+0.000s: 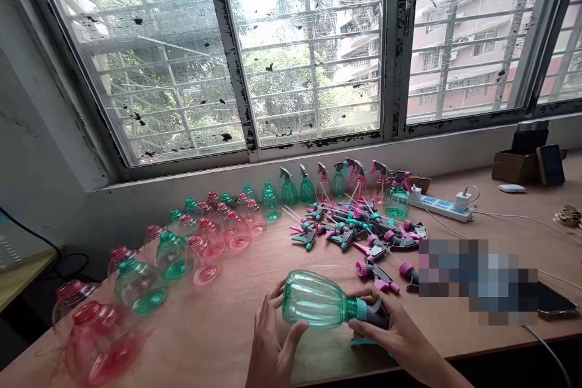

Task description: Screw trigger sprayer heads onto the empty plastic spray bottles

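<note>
The green bottle (314, 299) lies lengthwise left to right, the left hand (271, 333) cupping its base, the right hand (394, 328) gripping its spray head (378, 314).

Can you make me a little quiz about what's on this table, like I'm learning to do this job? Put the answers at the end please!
1. Pick one. What does the right hand hold?
A) a phone
B) the spray head of a green spray bottle
C) a pink bottle

2. True or false? Some of the loose spray heads have pink parts, and some have teal parts.

3. Fill in the blank: The base of the green spray bottle is toward the person's own ____ hand.

Key: 1. B. 2. True. 3. Left: the left hand is at that end.
</note>
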`<state>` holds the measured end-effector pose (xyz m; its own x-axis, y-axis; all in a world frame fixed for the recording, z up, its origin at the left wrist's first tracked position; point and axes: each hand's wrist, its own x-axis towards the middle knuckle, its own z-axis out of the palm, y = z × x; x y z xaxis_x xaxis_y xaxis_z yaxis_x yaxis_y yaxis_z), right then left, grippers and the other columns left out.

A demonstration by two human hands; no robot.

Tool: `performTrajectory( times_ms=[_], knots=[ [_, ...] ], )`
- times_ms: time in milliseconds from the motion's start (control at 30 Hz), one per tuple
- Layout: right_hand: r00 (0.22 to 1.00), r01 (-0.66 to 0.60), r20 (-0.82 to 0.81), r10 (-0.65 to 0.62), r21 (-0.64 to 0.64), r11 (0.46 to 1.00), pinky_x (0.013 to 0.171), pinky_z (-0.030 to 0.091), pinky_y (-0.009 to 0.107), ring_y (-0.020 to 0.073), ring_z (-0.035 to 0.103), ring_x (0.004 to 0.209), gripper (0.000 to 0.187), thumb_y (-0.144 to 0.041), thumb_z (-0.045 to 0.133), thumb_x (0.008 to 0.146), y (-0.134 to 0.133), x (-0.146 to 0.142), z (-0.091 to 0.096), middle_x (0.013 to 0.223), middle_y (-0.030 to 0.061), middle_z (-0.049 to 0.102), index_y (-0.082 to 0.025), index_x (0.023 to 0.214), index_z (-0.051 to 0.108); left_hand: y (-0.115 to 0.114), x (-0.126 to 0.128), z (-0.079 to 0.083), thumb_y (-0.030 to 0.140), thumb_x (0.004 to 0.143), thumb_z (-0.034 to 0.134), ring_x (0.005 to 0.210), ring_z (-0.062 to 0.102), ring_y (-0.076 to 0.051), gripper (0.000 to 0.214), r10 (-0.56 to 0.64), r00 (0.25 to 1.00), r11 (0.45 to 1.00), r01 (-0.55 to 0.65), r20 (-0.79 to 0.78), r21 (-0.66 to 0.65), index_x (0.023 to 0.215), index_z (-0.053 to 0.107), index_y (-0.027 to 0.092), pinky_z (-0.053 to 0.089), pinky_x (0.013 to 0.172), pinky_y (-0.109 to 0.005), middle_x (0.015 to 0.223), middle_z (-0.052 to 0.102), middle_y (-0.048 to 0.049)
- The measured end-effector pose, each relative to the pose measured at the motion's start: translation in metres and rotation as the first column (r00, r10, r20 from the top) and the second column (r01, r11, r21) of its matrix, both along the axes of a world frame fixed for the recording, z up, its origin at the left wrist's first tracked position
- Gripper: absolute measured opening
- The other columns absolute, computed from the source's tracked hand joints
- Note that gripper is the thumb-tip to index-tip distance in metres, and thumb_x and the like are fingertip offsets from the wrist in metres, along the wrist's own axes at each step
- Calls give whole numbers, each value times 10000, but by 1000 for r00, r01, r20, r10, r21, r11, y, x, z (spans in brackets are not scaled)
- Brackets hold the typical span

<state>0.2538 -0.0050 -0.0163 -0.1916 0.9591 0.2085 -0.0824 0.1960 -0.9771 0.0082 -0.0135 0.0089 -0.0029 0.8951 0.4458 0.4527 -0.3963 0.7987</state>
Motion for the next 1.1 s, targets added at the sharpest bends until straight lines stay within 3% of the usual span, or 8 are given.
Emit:
performTrajectory(
  times_ms=[167, 333, 467, 600, 800, 900, 967, 1100],
  knots=[
    [1000, 13, -19, -13, -11, 1000, 655, 588, 304, 181, 686, 677, 348, -446, 794, 803, -1, -2, 8, 806, -8, 680, -210, 1013, 648, 1, 0, 5, 453, 863, 687, 1387, 466, -334, 438, -76, 997, 997, 76, 3, -9, 1257, 625, 272, 361, 1160, -521, 1442, 558, -100],
    [998, -1, -58, -2, -51, 999, 595, 584, 327, 205, 699, 591, 389, -482, 789, 791, -2, -2, 12, 639, -11, 704, -198, 996, 619, 1, 1, 3, 390, 860, 707, 1396, 457, -320, 451, -53, 997, 997, 49, 60, 66, 1287, 596, 298, 330, 1180, -532, 1444, 553, -84],
    [999, 0, -41, -2, -49, 999, 621, 592, 335, 203, 705, 625, 384, -476, 803, 778, 0, 0, 7, 740, -5, 692, -205, 993, 635, 0, 0, 5, 418, 810, 760, 1417, 423, -348, 556, -96, 995, 995, 95, 24, 22, 1311, 563, 281, 324, 1176, -562, 1475, 519, -106],
    [999, -4, -36, 3, -16, 1000, 659, 604, 325, 190, 692, 696, 375, -444, 830, 761, -1, 1, 6, 876, 1, 669, -219, 1007, 658, 1, -1, 6, 447, 897, 650, 1415, 423, -338, 406, -120, 990, 993, 121, 79, -9, 1246, 597, 249, 330, 1173, -545, 1479, 503, -118],
    [999, 0, -38, -2, -61, 998, 606, 578, 303, 206, 706, 607, 362, -471, 786, 804, -2, 0, 15, 649, -10, 717, -206, 995, 630, 6, -3, 5, 415, 906, 650, 1455, 360, -313, 441, -126, 992, 991, 126, 6, -46, 1326, 571, 308, 277, 1209, -529, 1517, 464, -77],
    [998, 7, -69, -11, -53, 999, 617, 576, 297, 192, 696, 608, 359, -459, 806, 786, -1, 0, 13, 657, -20, 703, -206, 974, 632, 5, -2, 6, 429, 848, 722, 1457, 356, -333, 519, -127, 992, 991, 127, 0, -50, 1330, 578, 303, 280, 1206, -539, 1523, 457, -92],
    [996, 0, -85, -3, -40, 999, 628, 583, 298, 179, 682, 643, 347, -435, 826, 771, 0, -1, 9, 737, -23, 675, -212, 968, 647, 3, -1, 7, 457, 837, 726, 1451, 366, -346, 538, -131, 991, 989, 133, 36, -57, 1326, 586, 281, 302, 1197, -537, 1517, 465, -108],
    [996, -18, -86, 15, -34, 999, 662, 601, 318, 180, 665, 717, 354, -395, 855, 745, -1, -2, 5, 851, -16, 645, -228, 993, 666, 4, -1, 5, 492, 931, 580, 1430, 408, -341, 453, -125, 979, 990, 135, 161, -50, 1305, 611, 239, 338, 1183, -505, 1487, 501, -124]
  ],
)
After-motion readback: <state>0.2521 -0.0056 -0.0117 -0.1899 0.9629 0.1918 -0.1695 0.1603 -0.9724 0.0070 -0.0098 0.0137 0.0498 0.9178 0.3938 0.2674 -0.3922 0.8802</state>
